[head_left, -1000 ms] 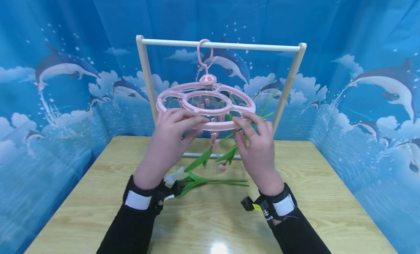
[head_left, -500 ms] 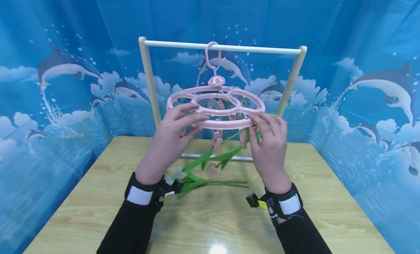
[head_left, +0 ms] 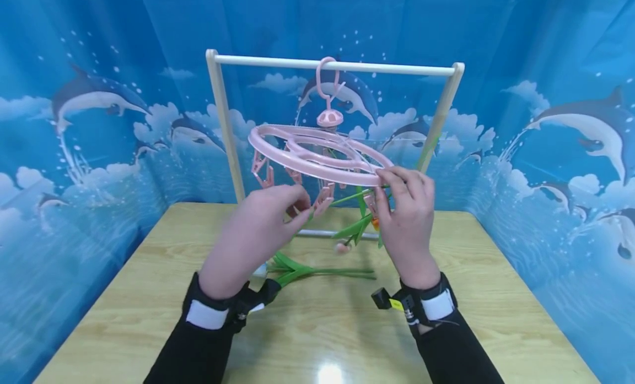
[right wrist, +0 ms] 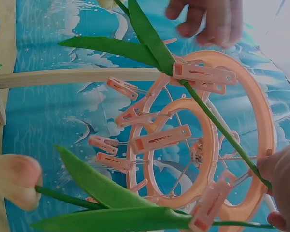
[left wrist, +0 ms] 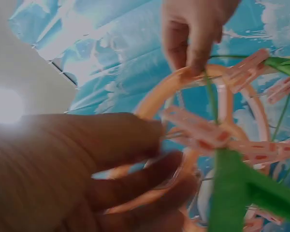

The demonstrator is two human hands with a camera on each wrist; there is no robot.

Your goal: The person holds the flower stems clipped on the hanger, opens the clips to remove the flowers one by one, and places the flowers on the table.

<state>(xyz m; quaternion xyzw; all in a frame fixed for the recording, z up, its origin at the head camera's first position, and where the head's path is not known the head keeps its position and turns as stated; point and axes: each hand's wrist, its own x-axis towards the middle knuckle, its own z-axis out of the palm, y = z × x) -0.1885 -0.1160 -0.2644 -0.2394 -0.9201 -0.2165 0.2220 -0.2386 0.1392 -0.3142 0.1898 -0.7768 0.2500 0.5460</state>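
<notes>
A round pink clip hanger (head_left: 317,166) hangs by its hook from the white bar, its ring tilted. My right hand (head_left: 409,218) pinches the near right rim between thumb and fingers; a green stem end lies by the thumb in the right wrist view. My left hand (head_left: 263,224) is below the near left rim, fingers loosely bent. Beside them is a pink clothespin (left wrist: 198,128), gripping a stem with green leaves (left wrist: 229,188); a gap shows between hand and clip in the right wrist view. A pale pink tulip (right wrist: 17,181) hangs from another clothespin (right wrist: 212,200).
A wooden rack with a white top bar (head_left: 268,60) stands on the wood-grain table (head_left: 163,318). Green tulip stems (head_left: 342,272) lie below the hanger, their white bloom partly hidden by the left wrist. An orange bloom (head_left: 375,223) shows beside my right hand. Dolphin-print curtains surround the table.
Both hands held the ring earlier; the left hand has let go and dropped below it. The hanger has shifted right along the bar and tilted, with the right hand still on the rim.
</notes>
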